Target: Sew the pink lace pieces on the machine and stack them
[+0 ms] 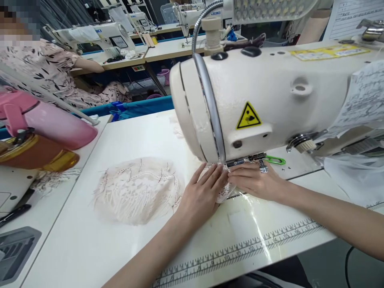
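My left hand (204, 192) lies flat on a piece of white lace fabric (223, 195), its fingers stretched forward and slightly apart near the sewing machine's needle area. My right hand (258, 180), with a ring on one finger, has its fingers pressed together at the right edge of the same lace. Fingertips of both hands are close under the head of the white sewing machine (258, 100), which hides the needle. To the left on the table lies another sheer lace piece (138, 190) with dark red thread marks.
A green thread snipper (275, 160) lies behind my right hand. A printed ruler (234, 254) runs along the table's front edge. At left stand a pink bottle (57, 122) and an amber cup (39, 154). A co-worker (51, 76) sits beyond, near other machines.
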{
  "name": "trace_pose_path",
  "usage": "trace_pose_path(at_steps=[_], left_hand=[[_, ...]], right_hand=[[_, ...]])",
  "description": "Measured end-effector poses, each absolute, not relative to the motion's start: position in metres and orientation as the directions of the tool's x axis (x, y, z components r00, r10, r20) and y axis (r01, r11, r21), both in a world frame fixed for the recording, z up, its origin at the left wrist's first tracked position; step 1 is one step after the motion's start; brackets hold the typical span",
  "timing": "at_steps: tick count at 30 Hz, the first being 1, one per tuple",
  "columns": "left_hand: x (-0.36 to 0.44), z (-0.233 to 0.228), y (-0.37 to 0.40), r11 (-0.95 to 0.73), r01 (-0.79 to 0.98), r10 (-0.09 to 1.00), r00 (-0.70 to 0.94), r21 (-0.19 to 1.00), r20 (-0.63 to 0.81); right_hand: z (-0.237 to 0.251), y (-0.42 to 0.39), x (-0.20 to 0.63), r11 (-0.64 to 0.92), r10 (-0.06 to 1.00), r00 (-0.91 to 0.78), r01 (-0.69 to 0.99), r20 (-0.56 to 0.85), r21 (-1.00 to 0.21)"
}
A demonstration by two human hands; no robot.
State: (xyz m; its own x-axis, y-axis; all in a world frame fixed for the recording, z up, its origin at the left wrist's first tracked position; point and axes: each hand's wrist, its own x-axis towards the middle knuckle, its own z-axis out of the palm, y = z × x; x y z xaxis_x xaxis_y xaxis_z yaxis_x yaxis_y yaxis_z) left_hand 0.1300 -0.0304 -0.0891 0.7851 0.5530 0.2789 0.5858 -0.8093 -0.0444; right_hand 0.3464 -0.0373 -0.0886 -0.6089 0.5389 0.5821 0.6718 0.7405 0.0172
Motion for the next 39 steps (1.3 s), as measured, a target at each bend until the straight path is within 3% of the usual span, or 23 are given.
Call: trace_pose_path(at_steps=[11,20,28,33,39], left_hand=[[0.136,-0.088,-0.033,-0.776,0.627,0.593,0.763,-0.071,0.257],[0.14,-0.087,-0.033,-0.739,0.67,0.64,0.732,-0.075,0.236],[0.131,-0.085,-0.033,-0.849,0.524,0.471,0.81,-0.068,0.35],[0.122,-0.082,-0.026,-0.865,0.5,0.466,0.828,-0.037,0.312],[0.118,-0.08,-0.022,-0.853,0.519,0.482,0.822,-0.052,0.303]], right_hand=[[-0.088,-0.035,0.348,0.71,0.514,-0.597,0.699,0.616,0.086],[-0.085,-0.033,0.351,0.679,0.584,-0.6,0.73,0.547,0.076],[-0.089,-0.037,0.348,0.675,0.558,-0.641,0.72,0.527,0.161],[-0.094,-0.037,0.346,0.737,0.5,-0.706,0.651,0.501,0.181],[-0.099,-0.039,0.338,0.725,0.51,-0.674,0.671,0.535,0.154]])
